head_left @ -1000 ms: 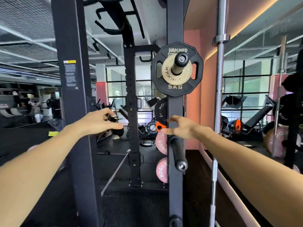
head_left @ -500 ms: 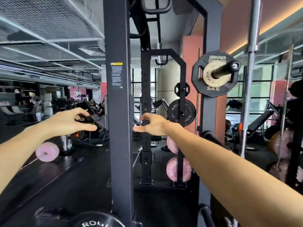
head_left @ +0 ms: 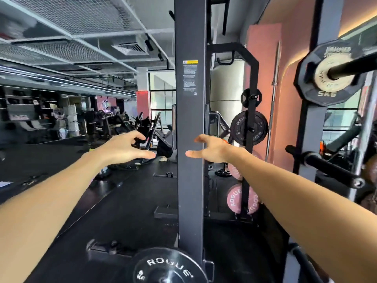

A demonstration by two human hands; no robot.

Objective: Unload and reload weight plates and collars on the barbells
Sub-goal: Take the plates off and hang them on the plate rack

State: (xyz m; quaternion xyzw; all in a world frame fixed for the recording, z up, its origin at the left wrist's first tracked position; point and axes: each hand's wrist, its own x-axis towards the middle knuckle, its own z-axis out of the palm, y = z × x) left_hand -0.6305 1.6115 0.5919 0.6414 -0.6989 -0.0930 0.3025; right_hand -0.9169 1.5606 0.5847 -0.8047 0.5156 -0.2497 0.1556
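Observation:
My left hand and my right hand are stretched out in front of me at chest height, fingers relaxed, holding nothing. Between them stands a dark rack upright. A black Rogue plate sits low at the foot of this upright. At the upper right a black 5 kg plate with a pale smaller plate in front hangs on a storage peg. An empty peg juts out below it.
A further rack at the back carries a black Rogue plate, a small black plate and pink Rogue plates. A steel barbell stands upright against the pink wall. Machines fill the room at left. Black rubber floor stretches ahead.
The view has swung left: the 5 kg plate and its post slid to the right edge. My hands moved with it and now flank the front upright, both still holding nothing.

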